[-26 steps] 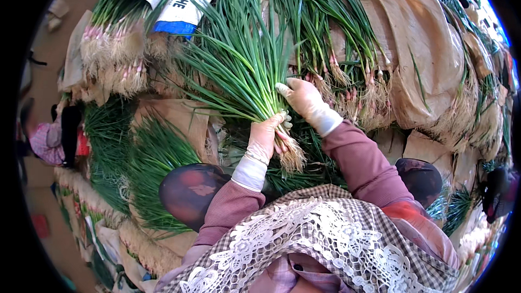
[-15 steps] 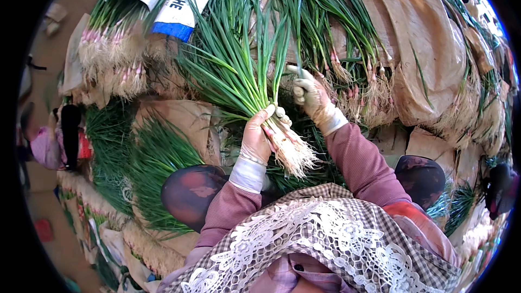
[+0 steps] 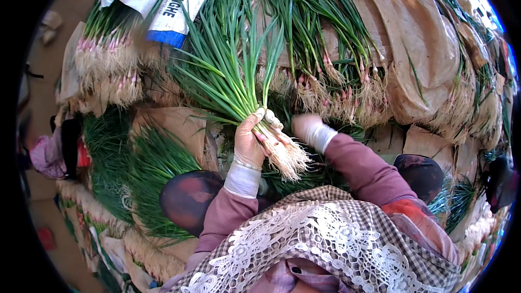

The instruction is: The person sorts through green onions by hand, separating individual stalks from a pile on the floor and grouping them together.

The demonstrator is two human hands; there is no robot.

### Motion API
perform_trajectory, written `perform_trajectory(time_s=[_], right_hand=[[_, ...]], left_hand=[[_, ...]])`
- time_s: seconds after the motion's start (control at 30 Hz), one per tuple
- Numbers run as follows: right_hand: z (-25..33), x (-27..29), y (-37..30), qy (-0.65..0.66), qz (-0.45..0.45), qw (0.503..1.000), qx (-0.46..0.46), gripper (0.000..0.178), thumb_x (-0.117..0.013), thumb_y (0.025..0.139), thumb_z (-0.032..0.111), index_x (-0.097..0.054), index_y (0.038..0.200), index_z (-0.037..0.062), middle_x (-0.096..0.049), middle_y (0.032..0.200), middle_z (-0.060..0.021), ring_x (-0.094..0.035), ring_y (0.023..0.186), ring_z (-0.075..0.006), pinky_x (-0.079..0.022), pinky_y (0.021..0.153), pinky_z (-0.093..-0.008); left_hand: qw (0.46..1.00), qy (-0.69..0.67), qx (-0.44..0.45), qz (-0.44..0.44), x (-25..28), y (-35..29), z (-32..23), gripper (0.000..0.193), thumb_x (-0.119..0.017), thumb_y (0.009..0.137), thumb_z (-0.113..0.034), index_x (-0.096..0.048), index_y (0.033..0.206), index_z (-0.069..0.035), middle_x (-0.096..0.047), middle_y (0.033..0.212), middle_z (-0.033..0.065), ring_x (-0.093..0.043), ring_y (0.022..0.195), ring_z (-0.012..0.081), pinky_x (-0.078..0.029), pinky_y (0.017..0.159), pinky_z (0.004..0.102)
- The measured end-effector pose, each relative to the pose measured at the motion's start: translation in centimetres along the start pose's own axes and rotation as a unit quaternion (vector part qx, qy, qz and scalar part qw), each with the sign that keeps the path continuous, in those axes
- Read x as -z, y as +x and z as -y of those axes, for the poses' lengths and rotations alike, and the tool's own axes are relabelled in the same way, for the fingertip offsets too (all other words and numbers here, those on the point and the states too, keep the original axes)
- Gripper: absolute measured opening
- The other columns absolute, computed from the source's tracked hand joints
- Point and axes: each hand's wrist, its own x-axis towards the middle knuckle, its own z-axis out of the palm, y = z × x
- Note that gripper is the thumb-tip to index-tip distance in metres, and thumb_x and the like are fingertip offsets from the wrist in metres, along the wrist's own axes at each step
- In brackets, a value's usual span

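Left hand (image 3: pixel 248 142) clamped round scallion bunch (image 3: pixel 233 76) — slim green blades, stringy pale roots; right hand (image 3: pixel 305 126) blurred, grip unclear.

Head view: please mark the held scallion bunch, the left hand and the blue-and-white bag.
scallion bunch (image 3: pixel 228 70), head view, on its green leaves.
left hand (image 3: pixel 248 142), head view, back of the gloved hand.
blue-and-white bag (image 3: pixel 182 8), head view, on its white middle.
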Motion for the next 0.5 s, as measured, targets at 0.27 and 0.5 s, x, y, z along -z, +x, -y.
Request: perform_trajectory(time_s=[0.27, 0.5], right_hand=[[-1.0, 5.7, -2.4, 0.16, -0.358, 0.92, -0.016, 0.02, -0.05, 0.074, 0.025, -0.051, 0.07, 0.006, -0.054, 0.071, -0.0132, -0.055, 0.076, -0.0247, -0.044, 0.068, -0.0354], [-6.8, 10.1, -1.3, 0.34, -0.264, 0.902, -0.019, 0.024, -0.048, 0.078, 0.031, -0.056, 0.08, 0.0083, -0.057, 0.071, -0.006, -0.052, 0.062, -0.0185, -0.041, 0.061, -0.0281]], left_hand=[[0.988, 0.035, 0.106, -0.106, 1.7, 0.5, 0.8, 0.036, -0.045, 0.078, -0.013, -0.039, 0.109, 0.005, -0.052, 0.071, 0.0087, -0.051, 0.067, 0.0229, -0.045, 0.062, 0.0367], [0.985, 0.071, 0.057, 0.146, 0.7, -0.4, -0.1, 0.037, -0.048, 0.075, -0.017, -0.044, 0.103, 0.007, -0.048, 0.065, 0.0065, -0.05, 0.069, 0.0208, -0.041, 0.07, 0.0349]])
